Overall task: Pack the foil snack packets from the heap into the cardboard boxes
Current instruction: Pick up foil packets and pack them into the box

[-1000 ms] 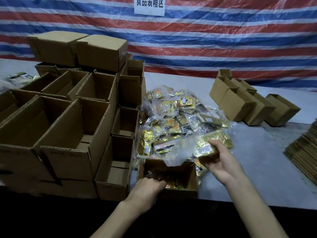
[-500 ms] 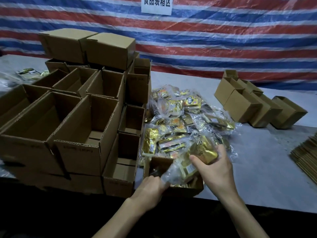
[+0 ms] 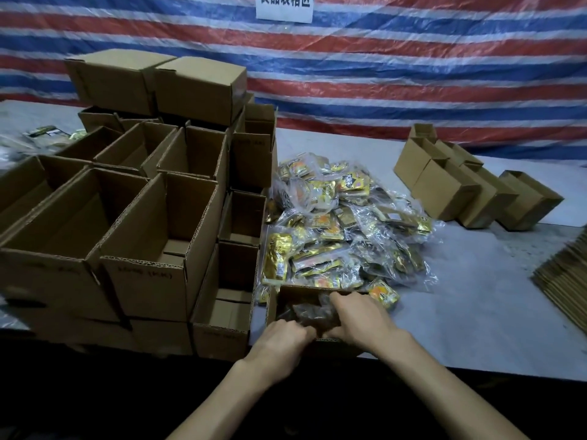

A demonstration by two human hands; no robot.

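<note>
A heap of gold foil snack packets, bundled in clear plastic bags, lies mid-table. In front of it, at the table's near edge, stands a small open cardboard box. Both my hands reach into this box. My right hand lies palm down over its right side, fingers curled onto a clear bag of packets inside. My left hand comes over the near rim and grips the same bag from the front. The box's inside is dark and mostly hidden by my hands.
Open cardboard boxes are stacked in rows on the left, with two closed boxes on top. Several small boxes lie at the back right. A pile of flat cardboard sits at the far right. Grey tabletop shows between.
My right hand lifted a bag of packets off the heap's front edge and brought it down into the small box. My left hand moved from the box rim onto the bag.
</note>
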